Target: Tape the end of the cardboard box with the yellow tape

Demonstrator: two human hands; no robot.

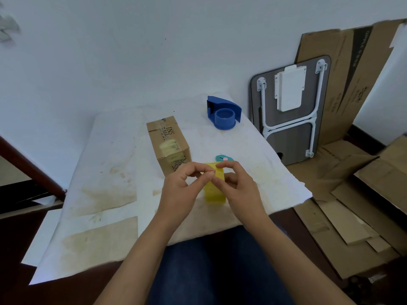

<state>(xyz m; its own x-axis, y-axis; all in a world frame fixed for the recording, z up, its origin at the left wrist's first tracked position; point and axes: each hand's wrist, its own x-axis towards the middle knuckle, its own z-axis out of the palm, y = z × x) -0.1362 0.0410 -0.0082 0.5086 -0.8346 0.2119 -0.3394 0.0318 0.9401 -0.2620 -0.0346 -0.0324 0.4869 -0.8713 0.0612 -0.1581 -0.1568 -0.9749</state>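
Note:
A roll of yellow tape (215, 190) stands on edge between my two hands, just above the table's near edge. My right hand (236, 183) wraps around the roll's right side, with its index finger on the top. My left hand (182, 186) pinches at the roll's upper left surface with thumb and fingertips; whether a loose tape end is held there I cannot tell. The brown cardboard box (168, 144) lies a short way behind my left hand, with old tape patches on its top.
A blue tape dispenser (223, 115) sits at the table's far right. A teal cutter (223, 158) lies just behind the roll. The white stained table cover (105, 172) spreads left. A folded table (290, 108) and flattened cardboard (352, 194) are on the right.

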